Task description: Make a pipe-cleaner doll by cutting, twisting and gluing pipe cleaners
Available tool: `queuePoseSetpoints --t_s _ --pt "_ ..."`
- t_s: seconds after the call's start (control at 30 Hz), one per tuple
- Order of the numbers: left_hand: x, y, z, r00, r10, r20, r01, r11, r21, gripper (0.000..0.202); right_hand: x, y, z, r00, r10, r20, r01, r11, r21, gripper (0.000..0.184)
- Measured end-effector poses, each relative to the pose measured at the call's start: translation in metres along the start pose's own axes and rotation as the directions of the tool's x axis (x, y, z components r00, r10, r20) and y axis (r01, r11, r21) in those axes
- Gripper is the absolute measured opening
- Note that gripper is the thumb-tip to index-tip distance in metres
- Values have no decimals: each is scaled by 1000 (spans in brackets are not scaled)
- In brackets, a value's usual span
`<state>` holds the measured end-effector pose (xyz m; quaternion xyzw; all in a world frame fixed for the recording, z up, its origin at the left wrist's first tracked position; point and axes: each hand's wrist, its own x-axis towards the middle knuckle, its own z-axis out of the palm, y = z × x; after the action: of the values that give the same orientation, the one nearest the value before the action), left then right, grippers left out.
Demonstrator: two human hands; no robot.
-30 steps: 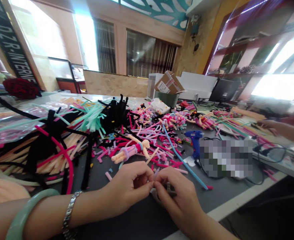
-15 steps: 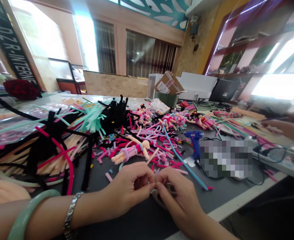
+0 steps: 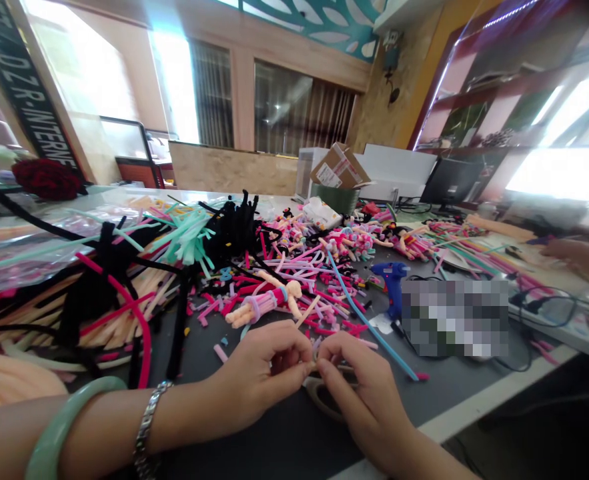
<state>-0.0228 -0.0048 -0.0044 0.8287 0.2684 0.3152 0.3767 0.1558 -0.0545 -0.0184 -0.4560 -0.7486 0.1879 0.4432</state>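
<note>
Above the near part of the table, my left hand (image 3: pixel 269 367) and my right hand (image 3: pixel 361 380) meet at the fingertips, both closed in a pinch. Whatever lies between them is too small and hidden to make out. Behind the right hand, a pair of scissors (image 3: pixel 321 400) shows its tan handles, partly covered by the fingers. Just beyond my hands a pipe-cleaner doll (image 3: pixel 269 300) in pink and lilac lies on its side among cut pieces. A beige pipe cleaner (image 3: pixel 308 311) lies next to it.
Bundled pipe cleaners (image 3: pixel 187 240) and black ones (image 3: pixel 234 230) pile up at the left. A blue glue gun (image 3: pixel 392 287) stands at the right, near a power strip (image 3: pixel 549 323) with cables. Beyond it is another person's hand (image 3: pixel 574 257). A cardboard box (image 3: pixel 341 167) sits at the back.
My hands stay pinched together with barely any shift. More of the scissors' handles shows now. The other person's hand at the right has moved slightly to the right.
</note>
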Motion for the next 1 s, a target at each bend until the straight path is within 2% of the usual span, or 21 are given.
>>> queuePoseSetpoints --t_s 0.27,0.47,0.67,0.8,0.83,0.87,0.9,0.93,0.97,1.0 --pt "2 -2 0 999 -11 -40 7 995 -100 7 3 1 -2 992 125 26 -128 983 129 14" --pt "2 -1 2 995 -69 -70 57 985 -163 8 5 3 -2 981 188 37 -192 963 190 18" --pt "2 -2 2 992 -110 -68 95 975 -203 12 12 -4 -8 993 121 14 -121 992 42 16" --pt "2 -1 2 987 -147 -66 130 967 -219 17 21 1 -31 987 159 39 -152 978 -142 22" --pt "2 -1 2 986 -155 -61 138 964 -226 17 24 5 -41 980 194 42 -177 952 -250 26" --pt "2 -1 3 986 -160 -57 142 962 -232 18 28 11 -51 971 239 7 -215 887 -410 30" --pt "2 -1 3 985 -164 -54 146 960 -237 19 31 18 -62 947 318 -45 -278 744 -608 34" --pt "2 -1 3 985 -165 -51 148 959 -241 20 34 27 -74 899 419 -123 -354 535 -767 39" --pt "2 -2 4 985 -166 -50 150 958 -244 21 37 35 -85 877 451 -166 -387 458 -800 40" --pt "1 -2 4 985 -168 -45 152 957 -248 23 39 44 -94 866 461 -191 -404 424 -810 40"
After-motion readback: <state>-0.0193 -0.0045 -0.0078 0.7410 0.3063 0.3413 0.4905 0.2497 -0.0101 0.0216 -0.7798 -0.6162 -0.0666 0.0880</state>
